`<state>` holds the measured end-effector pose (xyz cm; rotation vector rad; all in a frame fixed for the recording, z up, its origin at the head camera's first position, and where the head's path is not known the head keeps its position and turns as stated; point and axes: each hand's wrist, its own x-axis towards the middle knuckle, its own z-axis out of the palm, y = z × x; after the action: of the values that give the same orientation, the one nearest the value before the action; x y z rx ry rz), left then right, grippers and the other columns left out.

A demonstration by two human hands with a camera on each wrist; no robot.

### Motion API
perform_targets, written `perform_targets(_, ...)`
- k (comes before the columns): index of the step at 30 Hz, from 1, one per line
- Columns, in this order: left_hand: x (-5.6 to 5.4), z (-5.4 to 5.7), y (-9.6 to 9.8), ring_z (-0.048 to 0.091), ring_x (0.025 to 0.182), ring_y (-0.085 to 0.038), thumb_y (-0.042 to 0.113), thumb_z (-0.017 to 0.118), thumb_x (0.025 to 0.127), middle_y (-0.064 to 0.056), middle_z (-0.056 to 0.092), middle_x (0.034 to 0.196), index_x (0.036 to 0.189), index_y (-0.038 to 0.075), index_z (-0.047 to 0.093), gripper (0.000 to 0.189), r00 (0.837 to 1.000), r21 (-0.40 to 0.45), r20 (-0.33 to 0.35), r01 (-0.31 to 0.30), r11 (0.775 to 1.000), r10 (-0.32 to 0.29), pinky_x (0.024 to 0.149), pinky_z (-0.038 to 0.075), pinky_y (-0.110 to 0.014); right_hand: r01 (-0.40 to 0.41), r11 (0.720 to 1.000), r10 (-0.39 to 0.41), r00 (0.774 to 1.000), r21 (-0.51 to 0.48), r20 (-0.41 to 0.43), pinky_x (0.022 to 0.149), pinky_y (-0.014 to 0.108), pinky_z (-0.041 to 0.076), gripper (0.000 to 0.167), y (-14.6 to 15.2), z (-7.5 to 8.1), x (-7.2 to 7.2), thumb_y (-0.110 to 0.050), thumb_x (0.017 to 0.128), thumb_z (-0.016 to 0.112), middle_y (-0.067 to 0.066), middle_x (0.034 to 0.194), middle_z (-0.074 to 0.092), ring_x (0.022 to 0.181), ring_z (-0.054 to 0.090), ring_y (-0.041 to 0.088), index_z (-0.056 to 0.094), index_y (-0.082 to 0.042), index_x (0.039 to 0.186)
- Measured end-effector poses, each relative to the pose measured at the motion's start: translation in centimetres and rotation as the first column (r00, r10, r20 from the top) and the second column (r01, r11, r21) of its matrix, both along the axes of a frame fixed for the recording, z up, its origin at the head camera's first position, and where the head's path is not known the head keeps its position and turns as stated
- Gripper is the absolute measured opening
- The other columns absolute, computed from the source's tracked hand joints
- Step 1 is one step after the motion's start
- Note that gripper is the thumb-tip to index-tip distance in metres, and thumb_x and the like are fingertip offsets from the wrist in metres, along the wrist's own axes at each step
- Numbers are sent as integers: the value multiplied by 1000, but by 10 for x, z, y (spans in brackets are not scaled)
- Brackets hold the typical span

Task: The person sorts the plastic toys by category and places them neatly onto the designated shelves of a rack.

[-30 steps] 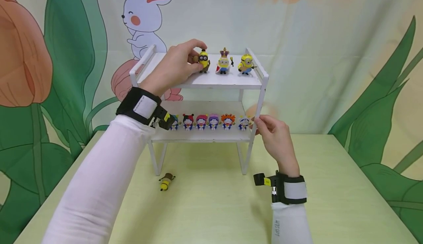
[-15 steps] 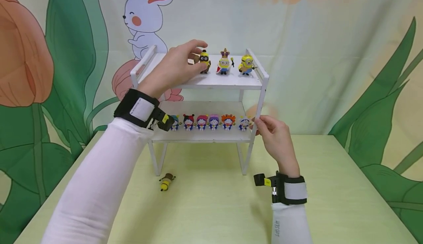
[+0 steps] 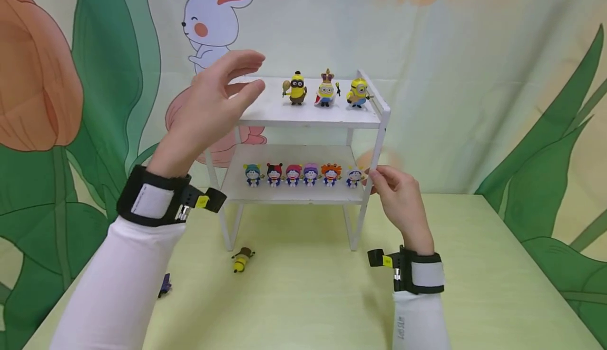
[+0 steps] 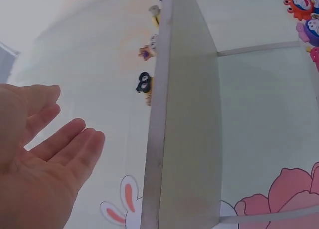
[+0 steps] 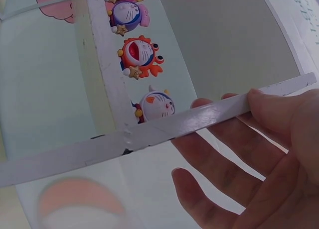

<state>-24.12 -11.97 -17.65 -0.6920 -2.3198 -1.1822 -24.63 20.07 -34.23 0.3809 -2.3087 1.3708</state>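
My left hand (image 3: 213, 97) is in the air at the left of the white two-tier shelf (image 3: 303, 200), fingers apart and holding nothing. To its right, on the upper tier, stand a yellow minion figure with a club (image 3: 297, 90), a crowned minion figure (image 3: 326, 93) and a one-eyed minion figure (image 3: 358, 95). My right hand (image 3: 400, 200) pinches the shelf's front right post (image 5: 209, 117), thumb on one side and fingers behind. Close to that hand, a white-hooded cat figure (image 5: 157, 107) ends the lower tier's row.
Several hooded cat figures, one with an orange crab hood (image 3: 331, 174), line the lower tier. A minion figure (image 3: 242, 260) lies on the table (image 3: 308, 297) before the shelf. A small dark purple object (image 3: 165, 285) shows beside my left forearm, partly hidden.
My left hand has let go of the minion figure with the club and moved left, away from it. That figure stays standing on the upper tier. The right hand keeps its hold.
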Motion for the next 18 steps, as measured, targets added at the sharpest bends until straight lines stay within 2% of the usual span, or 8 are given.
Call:
perform_targets(4, 20, -18, -18, 53, 123, -10, 14, 60, 98, 0, 57, 133, 136, 10, 55, 38, 998, 128, -70, 4, 992, 5, 100, 43, -27, 12, 1000, -12, 1000, 9, -5, 79, 44, 52, 28, 0, 0, 1, -20, 101, 56, 16, 97, 71, 79, 65, 26, 68, 0, 115)
perform_targets(6, 30, -31, -28, 54, 121, -15, 9, 60, 97, -3, 57, 130, 132, 6, 57, 35, 996, 190, -94, 12, 982, 6, 99, 44, -27, 18, 1000, -18, 1000, 10, -3, 79, 44, 52, 27, 0, 0, 0, -20, 101, 56, 15, 96, 71, 79, 65, 26, 68, 0, 114)
perform_targets(8, 39, -47, -38, 57, 118, -18, 8, 61, 97, -4, 58, 127, 130, 4, 58, 33, 995, 212, -95, -16, 977, 37, 97, 45, -26, 20, 1000, -20, 1000, 11, 3, 79, 44, 52, 27, 0, 0, 1, -21, 101, 56, 15, 96, 71, 79, 64, 26, 68, -1, 115)
perform_targets(10, 47, -63, -47, 58, 115, -19, 10, 60, 98, -4, 58, 126, 129, 5, 59, 32, 995, 212, -71, -57, 976, 73, 96, 46, -25, 18, 1000, -18, 1000, 12, 6, 79, 45, 52, 28, 0, 0, 1, -21, 101, 56, 15, 96, 71, 80, 64, 26, 68, -1, 115)
perform_targets(13, 54, -90, -61, 59, 114, -17, 15, 60, 99, -4, 60, 123, 130, 8, 59, 33, 991, 167, -24, -125, 978, 130, 93, 46, -21, 16, 1000, -16, 1000, 19, 6, 80, 46, 52, 29, -1, 0, 1, -22, 102, 55, 14, 97, 71, 80, 65, 26, 68, -1, 115)
perform_targets(18, 61, -134, -80, 59, 113, -20, 25, 58, 100, -5, 61, 124, 131, 10, 59, 34, 981, 81, 92, -178, 981, 170, 87, 46, -14, 15, 1000, -15, 1000, 16, 14, 81, 47, 52, 30, -1, -1, 0, -22, 102, 54, 16, 97, 71, 80, 65, 27, 68, 1, 116)
